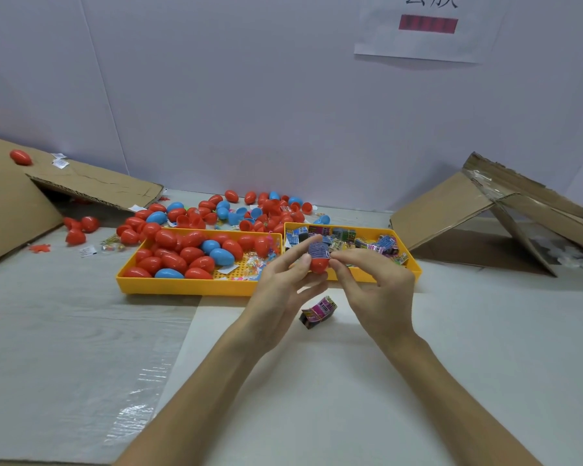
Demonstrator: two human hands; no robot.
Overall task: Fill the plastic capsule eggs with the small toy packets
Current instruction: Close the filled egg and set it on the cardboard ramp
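Red egg half, gripped by left hand, receives packet pinched by right hand; many tray packets remain unloaded.

Left hand: held at centre of frame, palm turned inward, fingertips curled round a red capsule half. Right hand: held just right of centre, thumb and forefinger pinched on the same piece. Forearms: bare, angled inward from the lower edge.

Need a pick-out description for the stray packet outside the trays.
Start at the right yellow tray. In front of it, between the left hand and right hand, lies one pink packet. Similar packets are piled in the tray; this one lies alone, barcode showing.
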